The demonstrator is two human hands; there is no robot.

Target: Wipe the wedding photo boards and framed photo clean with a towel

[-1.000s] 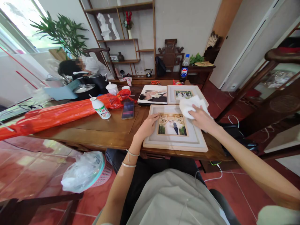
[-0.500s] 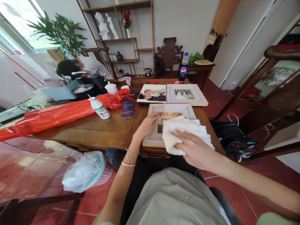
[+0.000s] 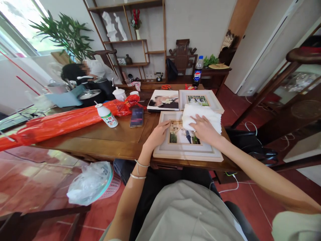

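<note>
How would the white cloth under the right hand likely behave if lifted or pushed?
The white cloth is probably floppy, given its soft, uneven edges. It looks thin beside the near picture frame, so likely light. Pushed, it may bunch up, since the right hand covers only part of it.

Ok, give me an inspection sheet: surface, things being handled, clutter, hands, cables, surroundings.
Surface: brown wooden table, glossy.
Things being handled: near picture frame lies flat; white cloth covers part of its upper right.
Clutter: far picture frame, photo panel, phone, white bottle, red wrapped bundle.
Hands: left hand on the near frame's left side; right hand on the cloth, fingers spread.
Cables: white cable on the red floor, right of the lap.
Surroundings: shelf unit and leafy plant behind; pink basket on the floor, left.
</note>
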